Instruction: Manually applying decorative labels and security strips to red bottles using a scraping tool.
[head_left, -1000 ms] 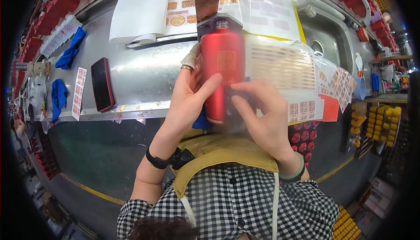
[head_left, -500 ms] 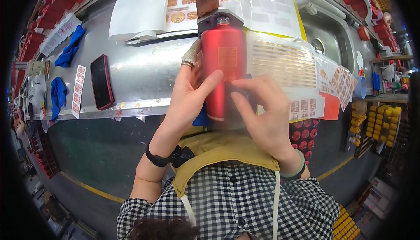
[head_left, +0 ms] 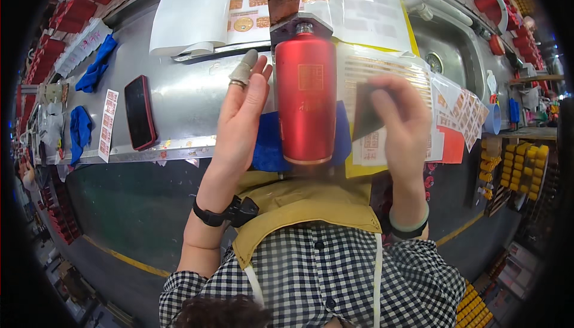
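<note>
A red bottle (head_left: 307, 98) with gold markings lies in the middle, its neck at a metal holder (head_left: 302, 26) on the far side. Under it is a blue cloth (head_left: 270, 142). My left hand (head_left: 240, 110) is open just left of the bottle, apart from it, fingers stretched out; a pale cover is on one finger. To the right of the bottle, my blurred right hand (head_left: 402, 119) pinches a thin dark piece (head_left: 368, 110), like a small sheet or film; its exact kind I cannot make out. It hangs over the printed sticker sheets (head_left: 382, 77).
On the steel counter (head_left: 185, 101) at left lie a phone (head_left: 140, 113), a sticker strip (head_left: 107, 126) and blue cloths (head_left: 80, 133). More printed sheets (head_left: 251, 5) lie at the back. A sink (head_left: 445, 44) with a white pipe is at right, and yellow-topped items (head_left: 526, 169) stand on a rack.
My left hand has let go of the bottle and moved left. My right hand has drawn away to the right with the dark piece, uncovering more gold marking on the bottle.
</note>
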The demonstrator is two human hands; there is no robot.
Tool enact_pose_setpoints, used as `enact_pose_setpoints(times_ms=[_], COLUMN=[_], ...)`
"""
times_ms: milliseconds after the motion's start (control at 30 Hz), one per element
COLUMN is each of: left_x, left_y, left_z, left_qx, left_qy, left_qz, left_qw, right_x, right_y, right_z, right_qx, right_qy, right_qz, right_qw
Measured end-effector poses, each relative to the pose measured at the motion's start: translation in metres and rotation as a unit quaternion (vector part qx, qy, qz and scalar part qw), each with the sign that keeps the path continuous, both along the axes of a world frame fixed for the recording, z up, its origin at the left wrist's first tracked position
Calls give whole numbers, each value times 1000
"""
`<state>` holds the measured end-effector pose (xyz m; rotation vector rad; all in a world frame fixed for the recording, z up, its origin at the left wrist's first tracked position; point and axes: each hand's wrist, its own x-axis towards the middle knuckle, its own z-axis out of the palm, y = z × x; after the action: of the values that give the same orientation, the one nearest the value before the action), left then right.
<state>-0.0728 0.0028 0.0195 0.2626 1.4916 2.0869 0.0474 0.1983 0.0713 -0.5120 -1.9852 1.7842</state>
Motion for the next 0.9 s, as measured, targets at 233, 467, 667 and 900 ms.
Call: enact_pose_setpoints(times_ms=[233, 467, 667, 900], left_x=[3, 12, 8, 7], left_y=[1, 10, 9, 10], left_z=[3, 11, 9, 13], left_qx=[22, 1, 20, 43], left_qy=[-15, 6, -16, -21], left_qz=[-20, -61, -56, -63], left_qw=[999, 998, 998, 997], right_x=[-20, -38, -48, -51], right_y=[12, 3, -2, -2], right_z=[-16, -7, -14, -27], right_qx=[-7, -68, -89, -119], right_qy=[-17, -99, -142, -112], right_qz=[64, 81, 75, 86], right_qw=[998, 989, 983, 983])
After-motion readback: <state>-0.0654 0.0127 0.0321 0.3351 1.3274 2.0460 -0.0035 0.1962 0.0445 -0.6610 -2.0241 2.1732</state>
